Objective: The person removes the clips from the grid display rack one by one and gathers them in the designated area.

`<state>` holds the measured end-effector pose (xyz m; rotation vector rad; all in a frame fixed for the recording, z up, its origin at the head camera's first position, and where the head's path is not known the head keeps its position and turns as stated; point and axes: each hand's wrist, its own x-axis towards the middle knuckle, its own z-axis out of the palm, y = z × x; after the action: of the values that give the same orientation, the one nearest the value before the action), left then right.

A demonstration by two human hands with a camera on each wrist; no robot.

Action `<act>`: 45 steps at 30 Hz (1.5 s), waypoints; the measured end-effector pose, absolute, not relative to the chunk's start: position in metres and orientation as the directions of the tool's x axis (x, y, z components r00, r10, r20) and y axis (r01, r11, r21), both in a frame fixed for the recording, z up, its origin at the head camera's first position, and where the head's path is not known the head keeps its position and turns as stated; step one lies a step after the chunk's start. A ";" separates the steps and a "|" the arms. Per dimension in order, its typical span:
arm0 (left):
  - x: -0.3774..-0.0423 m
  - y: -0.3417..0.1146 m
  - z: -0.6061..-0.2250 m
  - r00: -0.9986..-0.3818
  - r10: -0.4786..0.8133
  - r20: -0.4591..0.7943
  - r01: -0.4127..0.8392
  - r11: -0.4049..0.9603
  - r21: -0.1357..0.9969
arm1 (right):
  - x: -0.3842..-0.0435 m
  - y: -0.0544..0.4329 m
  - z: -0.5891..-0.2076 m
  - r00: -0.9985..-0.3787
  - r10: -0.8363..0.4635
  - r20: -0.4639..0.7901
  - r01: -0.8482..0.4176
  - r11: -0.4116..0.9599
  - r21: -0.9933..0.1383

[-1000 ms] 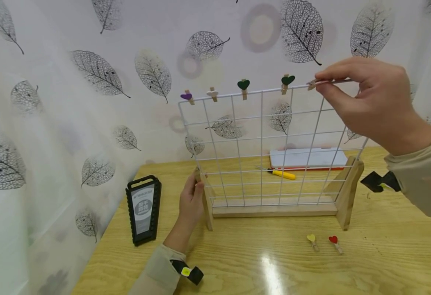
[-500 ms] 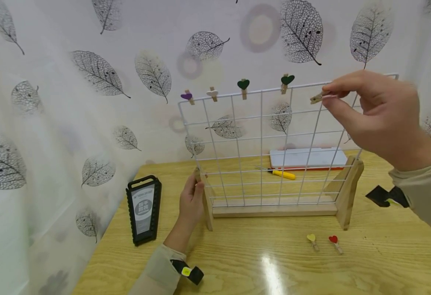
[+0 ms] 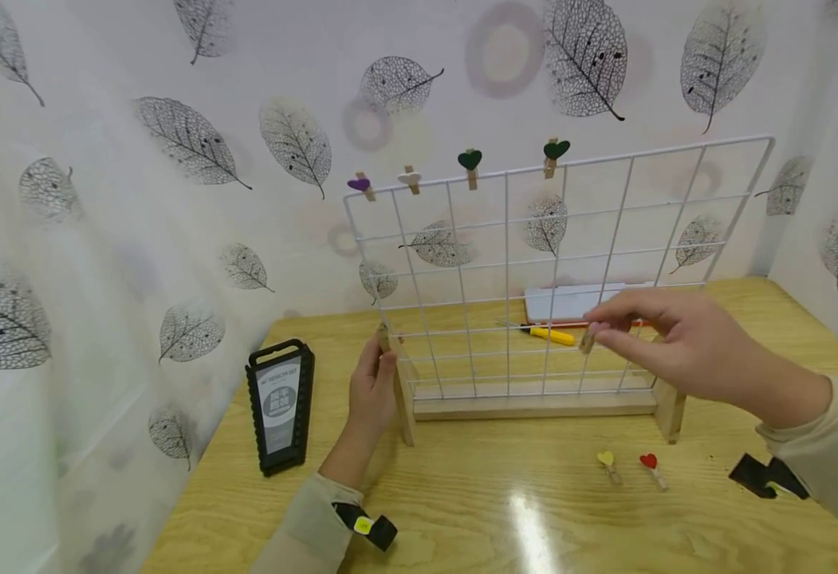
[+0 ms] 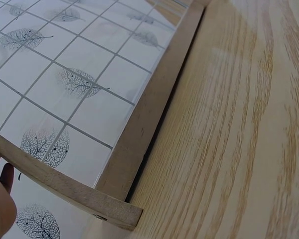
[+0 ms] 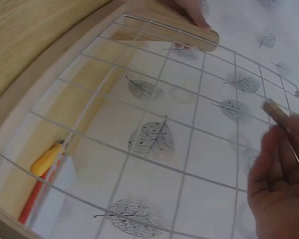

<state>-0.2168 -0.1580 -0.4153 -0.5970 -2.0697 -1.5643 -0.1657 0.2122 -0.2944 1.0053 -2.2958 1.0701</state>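
A white wire grid (image 3: 507, 239) stands in a wooden stand (image 3: 533, 409) on the table. Along its top wire sit a purple heart clothespin (image 3: 361, 185), a white one and two green ones. My left hand (image 3: 371, 392) grips the stand's left wooden upright (image 4: 55, 178), its fingers partly hidden behind the wood. In front of the grid's lower right part, my right hand (image 3: 687, 347) pinches a small wooden clothespin (image 3: 587, 341) with a pinkish heart, mostly covered by the fingers. A yellow heart clothespin (image 3: 607, 462) and a red heart clothespin (image 3: 651, 464) lie on the table below it.
Behind the grid lie a yellow-handled screwdriver (image 3: 552, 336) and a white flat case (image 3: 575, 303) with a red edge. A black tool holder (image 3: 279, 410) lies at the left. Leaf-patterned curtain (image 3: 232, 239) hangs behind the table (image 3: 462, 502).
My right hand has come down from the grid's top wire to its lower right part, still pinching the clothespin. The left hand stays on the upright.
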 end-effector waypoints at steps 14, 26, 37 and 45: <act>-0.205 -0.152 -0.396 -0.781 0.080 0.619 0.616 0.259 0.744 | -0.162 0.208 -0.379 -0.784 -0.613 0.094 -0.480 0.503 -0.718; -0.204 -0.153 -0.396 -0.803 0.061 0.593 0.587 0.252 0.769 | -0.161 0.199 -0.425 -0.794 -0.608 0.024 -0.448 0.558 -0.699; -0.203 -0.152 -0.396 -0.797 0.067 0.601 0.596 0.250 0.763 | -0.167 0.196 -0.426 -0.783 -0.621 -0.039 -0.456 0.615 -0.644; -0.220 -0.159 -0.418 -0.806 0.059 0.589 0.583 0.250 0.773 | -0.168 0.196 -0.426 -0.787 -0.612 -0.085 -0.432 0.643 -0.632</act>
<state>-0.2201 -0.1585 -0.4180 -0.5843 -2.0849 -1.5815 -0.1680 0.1961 -0.4263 1.0133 -3.1074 1.0609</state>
